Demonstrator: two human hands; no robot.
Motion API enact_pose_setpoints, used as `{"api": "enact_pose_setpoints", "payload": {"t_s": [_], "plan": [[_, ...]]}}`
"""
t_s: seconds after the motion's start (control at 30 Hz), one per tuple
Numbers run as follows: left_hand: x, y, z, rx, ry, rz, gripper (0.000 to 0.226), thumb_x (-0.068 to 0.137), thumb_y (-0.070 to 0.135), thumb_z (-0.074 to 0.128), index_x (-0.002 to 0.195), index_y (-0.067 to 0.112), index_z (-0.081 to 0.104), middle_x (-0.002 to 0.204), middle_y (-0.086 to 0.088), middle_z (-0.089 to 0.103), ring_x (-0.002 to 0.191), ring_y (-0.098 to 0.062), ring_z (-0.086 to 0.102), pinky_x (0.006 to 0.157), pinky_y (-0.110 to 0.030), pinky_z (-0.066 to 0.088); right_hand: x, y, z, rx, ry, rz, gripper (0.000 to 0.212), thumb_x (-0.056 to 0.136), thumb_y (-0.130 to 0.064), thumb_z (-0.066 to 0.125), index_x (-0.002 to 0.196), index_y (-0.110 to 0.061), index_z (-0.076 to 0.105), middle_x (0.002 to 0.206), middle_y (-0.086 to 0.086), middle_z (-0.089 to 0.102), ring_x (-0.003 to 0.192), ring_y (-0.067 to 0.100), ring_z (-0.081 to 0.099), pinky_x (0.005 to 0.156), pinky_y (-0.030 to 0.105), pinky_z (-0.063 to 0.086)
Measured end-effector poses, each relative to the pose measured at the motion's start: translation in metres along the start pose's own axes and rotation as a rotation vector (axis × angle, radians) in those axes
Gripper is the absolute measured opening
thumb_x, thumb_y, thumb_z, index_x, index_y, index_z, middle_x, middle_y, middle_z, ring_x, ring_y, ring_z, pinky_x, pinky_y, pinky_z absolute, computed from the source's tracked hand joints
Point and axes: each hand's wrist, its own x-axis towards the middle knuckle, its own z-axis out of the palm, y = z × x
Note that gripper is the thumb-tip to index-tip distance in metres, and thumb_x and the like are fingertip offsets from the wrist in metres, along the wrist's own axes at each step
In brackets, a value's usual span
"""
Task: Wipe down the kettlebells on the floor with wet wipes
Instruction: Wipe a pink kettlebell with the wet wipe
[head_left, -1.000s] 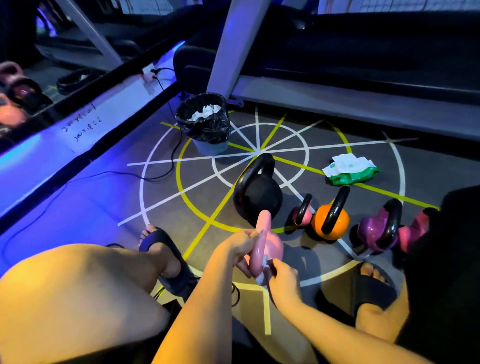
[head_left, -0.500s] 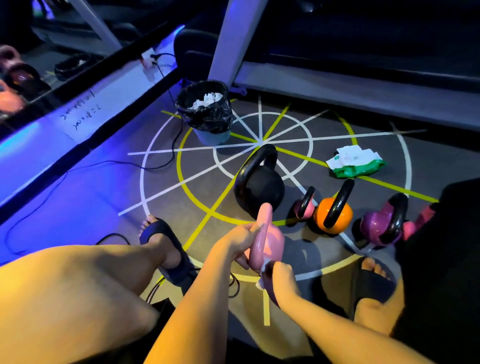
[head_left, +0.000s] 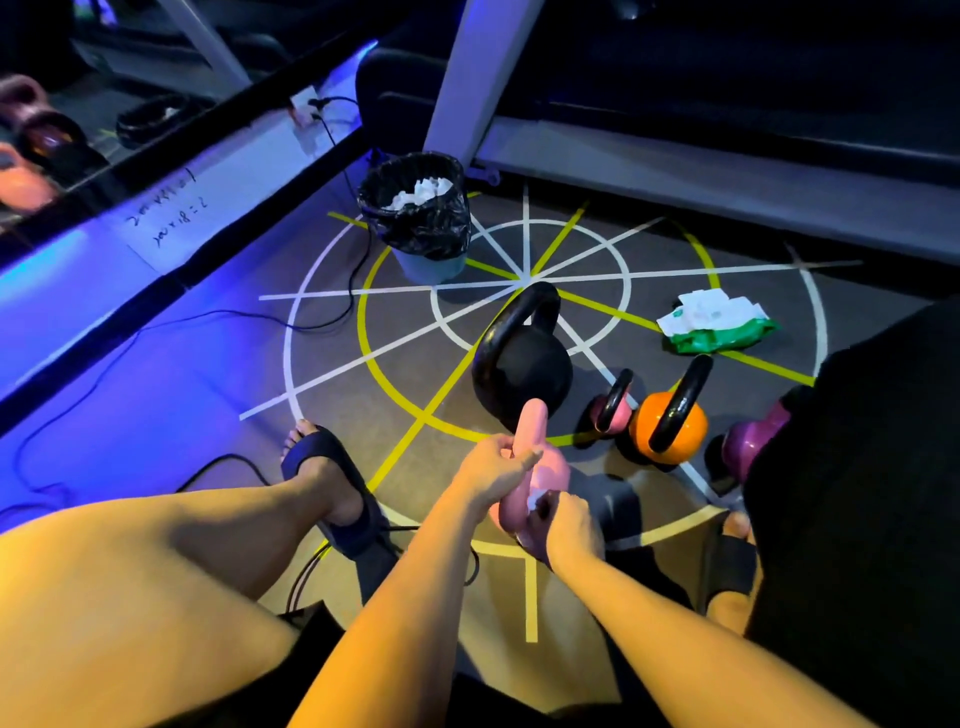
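Head view: the pink kettlebell (head_left: 555, 470) is right in front of the person, btwn the two feet and nearest of all the bells (its base is hidden by the hands, so can't tell if it rests on the floor (head_left: 208, 374) or is tipped just off it). The left hand (head_left: 498, 465) wraps the handle approx halfway up, fingers curled round it. This is prob. to steady the bell so it doesn't roll or turn while the other hand rubs. The right hand (head_left: 569, 525) is lower, fingers bunched and pinching a white wet wipe (head_left: 534, 503) against the spot where handle meets body. Only a scrap of wipe shows past the fingers.

Both forearms come in from the bottom edge, reaching fwd and down, and meet at the bell. The left wrist is fairly straight, knuckles up. The right wrist bends inward toward the left hand.

Other bells stand beyond it. The black kettlebell (head_left: 519, 369) is just behind the pink one. To its right in a row come a small pink kettlebell (head_left: 613, 410), an orange kettlebell (head_left: 670, 426) and a purple kettlebell (head_left: 748, 447), the last partly hidden by dark clothing. The wipes pack (head_left: 717, 325) lies past the row w/ a sheet sticking out, likely left open for a quick grab. The bin (head_left: 421, 223), black liner w/ white wads inside, sits farther off front-left, handy for tossing spent wipes.
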Motion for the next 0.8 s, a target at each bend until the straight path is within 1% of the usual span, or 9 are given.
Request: {"api": "enact_pose_setpoints", "payload": {"t_s": [0.07, 0.13, 0.2, 0.3, 0.47, 0.53, 0.63, 0.73, 0.8], "plan": [[-0.003, -0.002, 0.004, -0.001, 0.141, -0.008, 0.041, 0.080, 0.058, 0.071, 0.095, 0.020, 0.067, 0.091, 0.001, 0.071, 0.088, -0.019, 0.066, 0.081, -0.035, 0.052, 0.005, -0.008, -0.005, 0.107, 0.045, -0.010, 0.018, 0.086, -0.030, 0.055, 0.084, -0.019, 0.069, 0.102, 0.012, 0.070, 0.080, 0.027, 0.064, 0.068, 0.034, 0.049], [-0.008, -0.005, 0.002, 0.014, 0.229, -0.007, 0.038, 0.080, 0.059, 0.068, 0.089, 0.022, 0.064, 0.087, 0.002, 0.072, 0.087, -0.019, 0.067, 0.080, -0.035, 0.053, 0.016, -0.016, -0.011, 0.129, 0.085, -0.033, 0.015, 0.093, -0.021, 0.059, 0.097, -0.017, 0.073, 0.113, 0.010, 0.065, 0.090, 0.029, 0.063, 0.072, 0.033, 0.047], [-0.013, -0.009, -0.005, 0.038, 0.271, 0.021, 0.033, 0.085, 0.057, 0.066, 0.086, 0.024, 0.060, 0.084, 0.004, 0.070, 0.083, -0.018, 0.066, 0.074, -0.035, 0.050, 0.027, -0.021, -0.016, 0.190, 0.150, -0.055, 0.011, 0.091, -0.023, 0.063, 0.090, -0.018, 0.073, 0.113, 0.008, 0.062, 0.097, 0.031, 0.063, 0.076, 0.031, 0.046], [-0.019, -0.020, -0.017, 0.052, 0.330, 0.051, 0.028, 0.089, 0.053, 0.063, 0.085, 0.027, 0.058, 0.082, 0.006, 0.064, 0.079, -0.015, 0.059, 0.065, -0.030, 0.039, 0.035, -0.027, -0.017, 0.336, 0.186, -0.034, 0.019, 0.086, -0.025, 0.065, 0.068, -0.021, 0.061, 0.096, 0.006, 0.069, 0.089, 0.030, 0.063, 0.077, 0.034, 0.050], [-0.025, -0.043, -0.035, -0.025, 0.564, -0.006, 0.031, 0.094, 0.048, 0.059, 0.079, 0.020, 0.058, 0.074, 0.001, 0.061, 0.076, -0.024, 0.058, 0.062, -0.034, 0.037, 0.041, -0.041, -0.006, 0.488, 0.177, -0.052, 0.026, 0.084, -0.032, 0.068, 0.065, -0.015, 0.062, 0.065, -0.001, 0.066, 0.073, 0.026, 0.063, 0.070, 0.040, 0.053], [-0.023, -0.054, -0.049, -0.146, 0.653, -0.088, 0.042, 0.092, 0.053, 0.058, 0.077, 0.014, 0.062, 0.070, -0.005, 0.064, 0.071, -0.026, 0.059, 0.061, -0.036, 0.042, 0.043, -0.054, -0.007, 0.481, 0.171, -0.071, 0.025, 0.086, -0.035, 0.066, 0.070, -0.015, 0.064, 0.066, -0.002, 0.065, 0.071, 0.023, 0.061, 0.065, 0.034, 0.047], [-0.014, -0.065, -0.069, -0.460, 0.763, -0.244, 0.058, 0.078, 0.065, 0.065, 0.065, 0.009, 0.060, 0.060, -0.008, 0.060, 0.061, -0.030, 0.057, 0.061, -0.036, 0.047, 0.048, -0.073, -0.011, 0.467, 0.161, -0.107, 0.022, 0.088, -0.033, 0.064, 0.078, -0.014, 0.067, 0.076, 0.001, 0.067, 0.073, 0.020, 0.059, 0.062, 0.032, 0.041], [-0.006, -0.056, -0.080, -0.796, 0.844, -0.432, 0.057, 0.070, 0.058, 0.076, 0.075, 0.003, 0.064, 0.064, -0.008, 0.060, 0.060, -0.027, 0.057, 0.047, -0.028, 0.046, 0.056, -0.081, -0.010, 0.493, 0.147, -0.103, 0.020, 0.088, -0.032, 0.065, 0.079, -0.014, 0.068, 0.079, 0.002, 0.068, 0.076, 0.022, 0.060, 0.063, 0.031, 0.043], [0.005, -0.041, -0.081, -0.822, 0.887, -0.452, 0.059, 0.073, 0.059, 0.073, 0.080, 0.001, 0.067, 0.070, -0.010, 0.066, 0.064, -0.028, 0.062, 0.040, -0.024, 0.045, 0.061, -0.081, -0.010, 0.529, 0.149, -0.078, 0.019, 0.089, -0.032, 0.065, 0.079, -0.016, 0.068, 0.079, 0.000, 0.068, 0.077, 0.021, 0.060, 0.061, 0.030, 0.043]]}}
